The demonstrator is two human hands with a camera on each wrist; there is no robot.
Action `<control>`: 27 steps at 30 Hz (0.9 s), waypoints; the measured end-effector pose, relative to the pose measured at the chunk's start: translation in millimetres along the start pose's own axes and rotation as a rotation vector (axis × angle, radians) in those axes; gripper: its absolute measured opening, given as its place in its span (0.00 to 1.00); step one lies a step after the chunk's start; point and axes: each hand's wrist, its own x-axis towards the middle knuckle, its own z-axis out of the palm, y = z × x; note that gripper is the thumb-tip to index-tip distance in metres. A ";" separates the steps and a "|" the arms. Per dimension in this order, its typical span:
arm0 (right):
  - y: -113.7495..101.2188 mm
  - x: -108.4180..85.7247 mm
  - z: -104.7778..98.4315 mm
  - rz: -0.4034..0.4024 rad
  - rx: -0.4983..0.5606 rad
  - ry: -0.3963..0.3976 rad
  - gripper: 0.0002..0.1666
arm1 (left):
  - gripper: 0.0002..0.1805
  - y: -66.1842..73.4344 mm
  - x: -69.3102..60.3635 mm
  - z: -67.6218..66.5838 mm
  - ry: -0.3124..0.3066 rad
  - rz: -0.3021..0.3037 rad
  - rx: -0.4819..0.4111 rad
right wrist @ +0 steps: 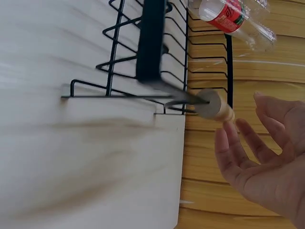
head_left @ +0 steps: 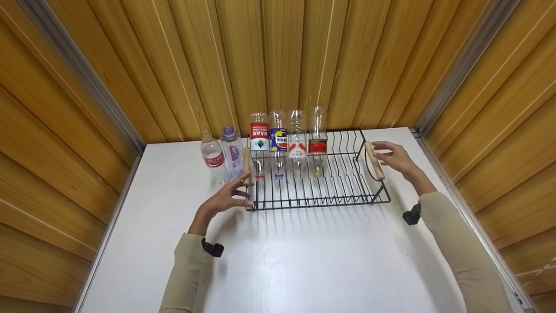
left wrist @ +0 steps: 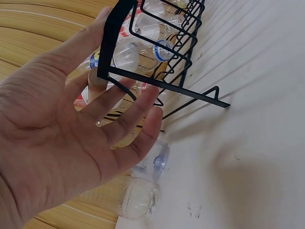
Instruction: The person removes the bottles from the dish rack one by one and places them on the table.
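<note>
A black wire rack (head_left: 339,201) with wooden handles stands on the white table, four bottles upside down in its left part. The left hand (head_left: 221,198) is at the left handle (head_left: 247,167), fingers spread and loosely bent; the left wrist view shows its palm (left wrist: 71,129) beside the rack's end frame. Beside the right handle (head_left: 374,161) is the right hand (head_left: 397,161), its fingertips at the wood and not curled round it. In the right wrist view those fingers (right wrist: 233,148) lie close to the handle's end (right wrist: 212,105); whether they touch is unclear.
Left of the rack stand two upright bottles, one with a red label (head_left: 214,160) and one with a purple cap (head_left: 233,150). Wood-patterned walls (head_left: 278,56) enclose the table (head_left: 304,261) at the back and on both sides.
</note>
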 end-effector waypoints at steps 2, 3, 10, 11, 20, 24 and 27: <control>-7.9 3.8 6.2 -0.017 0.009 0.042 0.30 | 0.55 -0.8 0.4 -0.2 -0.004 -0.003 -0.005; -12.0 5.8 9.8 -0.026 0.012 0.056 0.29 | 0.55 -1.6 0.7 -0.4 -0.007 -0.004 -0.007; -38.1 26.2 37.1 -0.086 0.022 -0.020 0.29 | 0.55 -3.2 3.4 -0.9 -0.001 -0.044 -0.015; -40.5 30.2 40.9 -0.095 0.005 -0.048 0.29 | 0.55 -2.6 3.2 -0.8 -0.002 -0.048 -0.017; -61.4 58.6 81.0 -0.022 -0.086 -0.244 0.40 | 0.55 -4.8 -0.9 0.0 -0.004 -0.042 -0.027; -65.6 67.5 92.8 0.113 0.032 -0.297 0.51 | 0.55 -6.3 -1.1 0.8 -0.015 -0.038 -0.045; -65.7 73.1 97.9 0.185 0.130 -0.308 0.55 | 0.55 -5.7 1.4 0.3 -0.013 -0.032 -0.049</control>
